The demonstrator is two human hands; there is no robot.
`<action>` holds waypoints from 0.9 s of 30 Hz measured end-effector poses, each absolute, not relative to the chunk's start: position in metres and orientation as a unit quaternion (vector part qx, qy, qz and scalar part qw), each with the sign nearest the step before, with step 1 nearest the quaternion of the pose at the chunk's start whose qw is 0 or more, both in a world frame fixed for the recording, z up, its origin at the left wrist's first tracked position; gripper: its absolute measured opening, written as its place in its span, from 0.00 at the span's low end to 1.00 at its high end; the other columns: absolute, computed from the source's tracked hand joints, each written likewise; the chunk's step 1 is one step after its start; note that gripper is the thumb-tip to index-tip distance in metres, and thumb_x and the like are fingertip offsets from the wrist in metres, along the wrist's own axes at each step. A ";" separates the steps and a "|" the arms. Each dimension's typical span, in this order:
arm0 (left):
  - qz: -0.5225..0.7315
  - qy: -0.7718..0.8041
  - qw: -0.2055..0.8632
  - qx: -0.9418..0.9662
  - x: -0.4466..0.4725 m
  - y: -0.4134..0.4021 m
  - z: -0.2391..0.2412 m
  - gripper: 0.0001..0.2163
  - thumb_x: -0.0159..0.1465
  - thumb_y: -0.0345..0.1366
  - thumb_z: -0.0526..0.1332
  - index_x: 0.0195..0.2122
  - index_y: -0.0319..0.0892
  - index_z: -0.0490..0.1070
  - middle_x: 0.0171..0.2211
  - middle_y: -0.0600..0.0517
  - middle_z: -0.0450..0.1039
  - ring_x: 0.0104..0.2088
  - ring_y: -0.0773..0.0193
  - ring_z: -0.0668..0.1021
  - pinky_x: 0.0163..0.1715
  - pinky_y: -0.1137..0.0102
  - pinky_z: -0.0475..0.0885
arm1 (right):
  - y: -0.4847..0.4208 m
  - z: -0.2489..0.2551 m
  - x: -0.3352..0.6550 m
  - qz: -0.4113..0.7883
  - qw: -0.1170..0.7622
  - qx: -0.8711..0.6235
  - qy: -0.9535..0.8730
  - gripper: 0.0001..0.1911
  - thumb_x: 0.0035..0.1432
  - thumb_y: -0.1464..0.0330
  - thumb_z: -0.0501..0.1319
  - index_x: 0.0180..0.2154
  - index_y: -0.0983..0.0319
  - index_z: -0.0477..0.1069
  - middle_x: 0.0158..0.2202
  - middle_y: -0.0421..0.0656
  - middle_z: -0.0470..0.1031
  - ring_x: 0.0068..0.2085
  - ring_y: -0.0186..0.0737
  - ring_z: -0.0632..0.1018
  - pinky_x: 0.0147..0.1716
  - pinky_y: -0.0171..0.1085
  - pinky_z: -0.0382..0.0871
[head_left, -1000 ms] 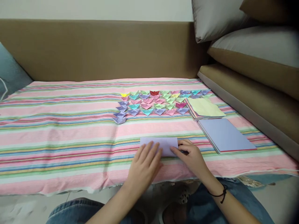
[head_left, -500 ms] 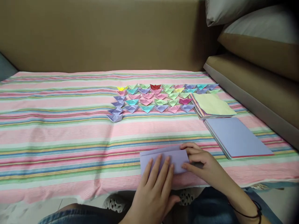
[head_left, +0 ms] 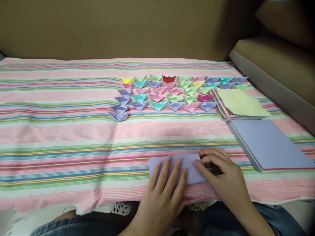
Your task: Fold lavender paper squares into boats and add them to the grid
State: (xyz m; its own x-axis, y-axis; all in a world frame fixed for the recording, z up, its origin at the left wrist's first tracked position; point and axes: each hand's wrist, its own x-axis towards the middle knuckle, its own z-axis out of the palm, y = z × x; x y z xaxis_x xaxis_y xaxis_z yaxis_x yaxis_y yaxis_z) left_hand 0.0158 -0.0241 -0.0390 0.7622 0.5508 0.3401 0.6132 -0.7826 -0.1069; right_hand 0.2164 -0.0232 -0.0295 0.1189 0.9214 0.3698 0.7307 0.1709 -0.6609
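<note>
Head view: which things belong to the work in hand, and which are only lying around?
In the work:
purple sheet, left hand spread on it, right hand at its right edge
probably the purple-topped stack and yellow-topped stack, also paper
perhaps the paper boats, in rows

Apparently just around:
brown cushion, far right
striped cloth, underneath

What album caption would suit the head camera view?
Left hand spread over lavender paper, right hand at its edge, colourful paper boats beyond on striped cloth.
</note>
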 end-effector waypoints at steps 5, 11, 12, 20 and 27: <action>-0.146 -0.315 0.093 -0.933 0.017 -0.020 -0.038 0.27 0.64 0.51 0.49 0.59 0.41 0.60 0.61 0.46 0.59 0.60 0.46 0.62 0.56 0.55 0.57 | -0.022 -0.029 0.215 0.109 0.391 -0.643 -0.650 0.08 0.54 0.67 0.62 0.24 0.58 0.66 0.32 0.43 0.73 0.40 0.45 0.73 0.39 0.44 0.66; -0.138 -0.314 0.081 -0.936 0.017 -0.019 -0.037 0.27 0.63 0.50 0.50 0.60 0.41 0.59 0.62 0.45 0.57 0.61 0.46 0.60 0.57 0.54 0.56 | -0.021 -0.027 0.215 0.104 0.388 -0.646 -0.649 0.08 0.54 0.66 0.62 0.24 0.58 0.66 0.32 0.43 0.73 0.39 0.45 0.73 0.38 0.44 0.67; -0.135 -0.316 0.081 -0.936 0.017 -0.020 -0.037 0.27 0.63 0.49 0.50 0.60 0.41 0.58 0.62 0.45 0.56 0.61 0.45 0.60 0.57 0.53 0.56 | -0.021 -0.027 0.215 0.104 0.388 -0.646 -0.649 0.08 0.54 0.66 0.62 0.24 0.58 0.66 0.32 0.43 0.73 0.39 0.46 0.73 0.38 0.44 0.67; -0.134 -0.343 0.088 -0.925 0.017 -0.027 -0.037 0.26 0.63 0.49 0.52 0.60 0.44 0.59 0.61 0.46 0.58 0.59 0.41 0.62 0.56 0.47 0.54 | -0.021 -0.030 0.217 0.109 0.386 -0.645 -0.650 0.08 0.53 0.66 0.63 0.24 0.58 0.66 0.32 0.43 0.73 0.40 0.45 0.73 0.39 0.44 0.67; -0.156 -0.348 0.077 -0.921 0.017 -0.024 -0.037 0.27 0.61 0.50 0.54 0.59 0.46 0.59 0.58 0.43 0.63 0.57 0.45 0.65 0.57 0.50 0.54 | -0.022 -0.027 0.216 0.120 0.380 -0.667 -0.630 0.08 0.53 0.65 0.62 0.25 0.58 0.66 0.32 0.43 0.74 0.39 0.46 0.74 0.39 0.45 0.68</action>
